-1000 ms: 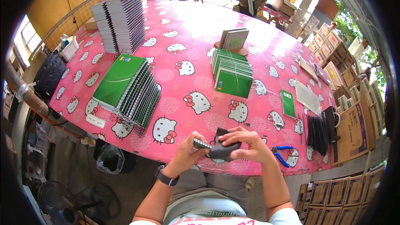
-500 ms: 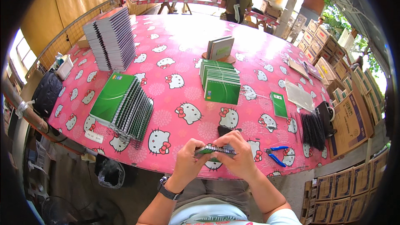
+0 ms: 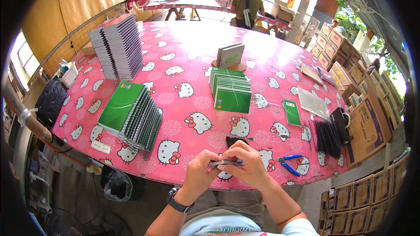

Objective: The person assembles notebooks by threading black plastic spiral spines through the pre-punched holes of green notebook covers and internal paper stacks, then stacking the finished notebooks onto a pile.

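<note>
Near the front edge of the table, a small spiral notebook (image 3: 234,163) is held between my two hands, seen nearly edge-on with its coil up. My left hand (image 3: 200,171) pinches its left end. My right hand (image 3: 247,162) has its fingers closed on the coil at the right end. Just beyond my fingers lies a small black object (image 3: 235,141), partly hidden. To the right of my right hand are blue-handled cutters (image 3: 289,165) with the handles spread. Farther right sits a bunch of black plastic coils (image 3: 327,140).
Left stand a stack of green coil-bound notebooks (image 3: 121,107) and a tall stack of notebooks (image 3: 116,48). Ahead is a row of green notebooks (image 3: 232,96). Right lie a single green notebook (image 3: 291,112) and a clear plastic sheet (image 3: 313,102). A person (image 3: 247,6) is at a far table.
My hands have tipped the notebook so its green cover no longer shows, and my right fingers have shifted on the coil. The view has tilted slightly.
</note>
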A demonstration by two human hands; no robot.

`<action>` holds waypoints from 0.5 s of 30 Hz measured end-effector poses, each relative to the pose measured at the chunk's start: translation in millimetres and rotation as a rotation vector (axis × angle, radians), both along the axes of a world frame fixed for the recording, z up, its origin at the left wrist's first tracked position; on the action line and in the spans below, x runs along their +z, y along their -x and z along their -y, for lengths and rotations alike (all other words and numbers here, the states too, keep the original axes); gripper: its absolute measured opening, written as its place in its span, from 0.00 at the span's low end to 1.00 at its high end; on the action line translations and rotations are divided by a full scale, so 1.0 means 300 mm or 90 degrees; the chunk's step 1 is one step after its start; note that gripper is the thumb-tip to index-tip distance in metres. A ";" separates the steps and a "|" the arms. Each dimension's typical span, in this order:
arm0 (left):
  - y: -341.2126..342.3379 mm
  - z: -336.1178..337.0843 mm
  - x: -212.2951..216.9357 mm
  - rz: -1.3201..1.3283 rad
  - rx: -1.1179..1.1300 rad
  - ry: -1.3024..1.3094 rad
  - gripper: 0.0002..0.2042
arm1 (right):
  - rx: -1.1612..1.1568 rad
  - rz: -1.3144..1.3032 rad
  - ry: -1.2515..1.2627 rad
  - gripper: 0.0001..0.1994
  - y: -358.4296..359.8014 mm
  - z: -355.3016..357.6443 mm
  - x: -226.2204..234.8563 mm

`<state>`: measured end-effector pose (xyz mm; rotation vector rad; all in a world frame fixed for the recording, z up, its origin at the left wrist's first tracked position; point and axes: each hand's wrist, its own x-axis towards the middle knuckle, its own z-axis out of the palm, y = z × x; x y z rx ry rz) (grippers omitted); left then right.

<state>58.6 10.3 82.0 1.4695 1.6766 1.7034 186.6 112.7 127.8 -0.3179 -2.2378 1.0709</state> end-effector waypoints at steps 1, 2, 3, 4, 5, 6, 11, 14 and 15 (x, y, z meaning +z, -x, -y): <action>0.002 0.002 -0.002 -0.012 -0.004 0.001 0.11 | 0.001 0.001 -0.005 0.11 0.003 0.001 0.000; 0.005 0.004 -0.004 -0.023 -0.006 0.003 0.11 | 0.002 0.001 -0.010 0.11 0.005 0.001 -0.001; 0.007 0.007 -0.008 -0.029 -0.012 -0.001 0.11 | -0.001 0.008 -0.007 0.12 0.006 0.002 -0.004; 0.009 0.007 -0.010 -0.036 -0.019 -0.007 0.11 | -0.005 0.015 -0.006 0.12 0.004 0.004 -0.002; 0.011 0.007 -0.012 -0.043 -0.025 -0.013 0.11 | -0.008 0.021 -0.005 0.13 0.003 0.006 -0.001; 0.013 0.006 -0.015 -0.044 -0.026 -0.023 0.11 | -0.009 0.025 -0.014 0.13 0.001 0.007 0.004; 0.029 0.019 -0.009 -0.011 -0.020 -0.031 0.11 | 0.024 0.025 -0.065 0.11 0.016 0.018 0.032; 0.053 0.038 -0.004 0.008 -0.006 -0.028 0.11 | 0.055 0.004 -0.123 0.10 0.053 0.025 0.051; 0.060 0.045 0.000 0.014 0.003 -0.017 0.12 | 0.063 -0.003 -0.144 0.10 0.068 0.029 0.056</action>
